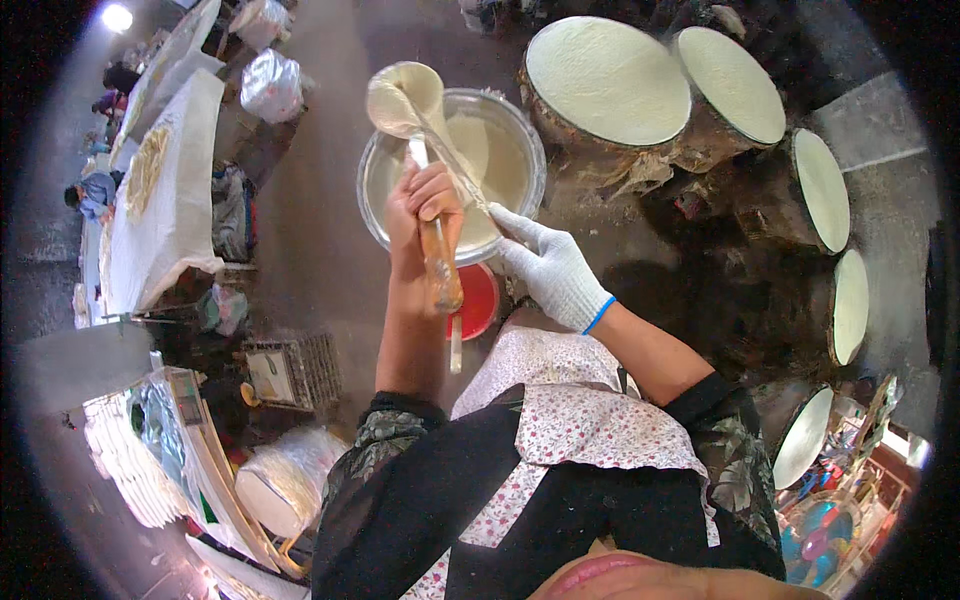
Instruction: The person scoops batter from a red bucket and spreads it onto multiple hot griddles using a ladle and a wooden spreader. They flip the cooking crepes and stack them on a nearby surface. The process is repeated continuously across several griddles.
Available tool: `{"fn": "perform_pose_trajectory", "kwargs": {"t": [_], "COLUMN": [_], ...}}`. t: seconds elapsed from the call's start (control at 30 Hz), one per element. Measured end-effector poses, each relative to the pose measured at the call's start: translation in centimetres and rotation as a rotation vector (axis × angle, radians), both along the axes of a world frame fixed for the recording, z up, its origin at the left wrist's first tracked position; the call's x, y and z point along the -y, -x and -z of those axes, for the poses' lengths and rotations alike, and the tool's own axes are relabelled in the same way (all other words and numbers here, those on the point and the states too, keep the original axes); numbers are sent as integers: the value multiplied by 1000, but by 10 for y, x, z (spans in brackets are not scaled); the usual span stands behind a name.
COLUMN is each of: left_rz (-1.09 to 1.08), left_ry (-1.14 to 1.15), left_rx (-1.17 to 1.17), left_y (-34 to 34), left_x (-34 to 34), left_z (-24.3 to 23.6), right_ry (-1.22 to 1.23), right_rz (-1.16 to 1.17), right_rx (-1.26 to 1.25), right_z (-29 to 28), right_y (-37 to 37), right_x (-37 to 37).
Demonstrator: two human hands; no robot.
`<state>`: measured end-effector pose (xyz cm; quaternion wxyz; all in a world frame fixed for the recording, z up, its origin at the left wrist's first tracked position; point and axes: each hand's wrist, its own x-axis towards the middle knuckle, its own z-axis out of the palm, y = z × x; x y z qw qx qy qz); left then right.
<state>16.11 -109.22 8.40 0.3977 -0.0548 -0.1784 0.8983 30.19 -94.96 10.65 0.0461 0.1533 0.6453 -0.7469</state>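
My bare left hand (pixel 430 200) is wrapped round the wooden handle of a ladle (pixel 398 102), holding it over a wide metal basin (pixel 368 205). The ladle's bowl is coated in cream-coloured batter. My right hand (pixel 555 270), in a white knitted glove with a blue cuff, pinches the near end of a thin, batter-smeared stick (pixel 462 175). That stick slants up to the ladle's bowl and appears to touch it. More pale batter (pixel 490 150) lies inside the basin below both hands.
Large round griddles (pixel 608 80) topped with pale sheets curve from far centre down the right side. A red container (pixel 478 298) stands just nearer than the basin, a pale handle (pixel 456 345) by it. Left are a white-covered table (pixel 175 200), a wire crate (pixel 300 370) and people farther off.
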Motion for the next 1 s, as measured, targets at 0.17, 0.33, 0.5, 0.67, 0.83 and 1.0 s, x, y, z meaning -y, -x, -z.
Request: {"fn": "perform_pose_trajectory", "kwargs": {"t": [0.17, 0.33, 0.5, 0.67, 0.83, 1.0], "left_rz": [-174, -94, -18, 43, -44, -160], "left_ry": [185, 293, 33, -158, 171, 645], "left_rx": [-262, -102, 309, -9, 68, -422], "left_y": [-20, -30, -5, 4, 54, 40], "left_x": [34, 50, 61, 95, 82, 8], "left_z": [-82, -39, 0, -18, -30, -57], "right_ry": [-493, -577, -427, -358, -153, -230], "right_rz": [-41, 89, 6, 130, 213, 310], "right_rx": [-91, -562, -439, -287, -297, -173], "right_z": [-47, -42, -26, -19, -6, 1], "right_y": [-27, -42, -26, -17, -15, -24], "right_x": [4, 4, -5, -22, -41, -82]}}
